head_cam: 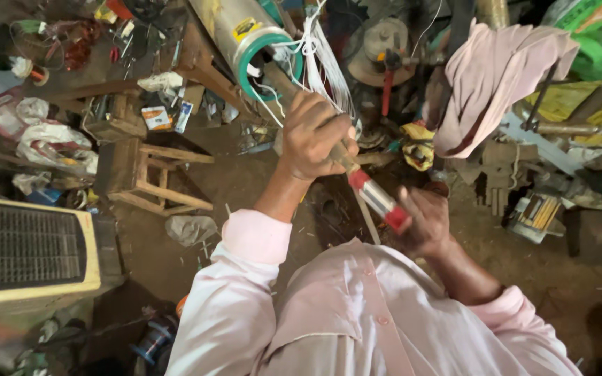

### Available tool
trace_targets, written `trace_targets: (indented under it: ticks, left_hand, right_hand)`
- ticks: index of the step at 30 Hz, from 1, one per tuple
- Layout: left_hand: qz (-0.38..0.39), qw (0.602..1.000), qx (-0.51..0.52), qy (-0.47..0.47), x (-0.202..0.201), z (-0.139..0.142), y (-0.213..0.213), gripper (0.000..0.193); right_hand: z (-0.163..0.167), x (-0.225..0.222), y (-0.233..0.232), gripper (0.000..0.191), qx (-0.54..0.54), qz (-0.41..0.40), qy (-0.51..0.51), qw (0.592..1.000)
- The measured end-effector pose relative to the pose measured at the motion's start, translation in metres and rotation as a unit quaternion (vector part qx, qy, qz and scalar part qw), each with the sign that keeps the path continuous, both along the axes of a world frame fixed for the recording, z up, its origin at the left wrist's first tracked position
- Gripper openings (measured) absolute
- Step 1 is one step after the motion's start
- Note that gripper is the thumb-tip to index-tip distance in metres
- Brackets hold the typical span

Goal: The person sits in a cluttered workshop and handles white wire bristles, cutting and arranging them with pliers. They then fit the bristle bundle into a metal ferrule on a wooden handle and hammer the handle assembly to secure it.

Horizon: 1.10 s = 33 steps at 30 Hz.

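There is only the one view, taken from the person's head and looking steeply down over the pink-shirted chest (357,313) to the dirt floor (245,174) of a cluttered workshop. It sits close: the left hand (315,136) and right hand (423,223) fill the middle of the frame at arm's reach, with the shirt front crowding the lower edge. Further off along the top of the frame it takes in a wooden stool (151,174) to the left and a hanging pink cloth (496,76) to the right.
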<state>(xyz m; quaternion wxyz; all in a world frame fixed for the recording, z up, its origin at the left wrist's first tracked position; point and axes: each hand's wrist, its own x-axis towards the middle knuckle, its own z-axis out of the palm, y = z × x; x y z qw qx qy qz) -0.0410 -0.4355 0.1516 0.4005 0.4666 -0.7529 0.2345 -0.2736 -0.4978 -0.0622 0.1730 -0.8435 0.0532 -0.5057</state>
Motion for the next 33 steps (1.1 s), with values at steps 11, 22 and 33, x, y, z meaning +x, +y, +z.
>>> trace_targets:
  ticks: [11,22,33]
  left_hand:
    - [0.010,1.000,-0.007,-0.006,-0.001,-0.001,-0.002,0.019]
    - [0.010,1.000,-0.018,-0.003,0.002,-0.004,-0.002,0.030]
    - [-0.001,1.000,-0.025,-0.004,0.002,-0.005,-0.001,0.026]
  right_hand:
    - [-0.008,0.001,-0.005,0.062,0.002,0.000,-0.038,0.999]
    - [0.010,-0.001,0.001,0.075,-0.008,0.007,-0.054,0.998]
    - [-0.001,-0.003,0.000,0.051,0.044,-0.026,0.093,0.994]
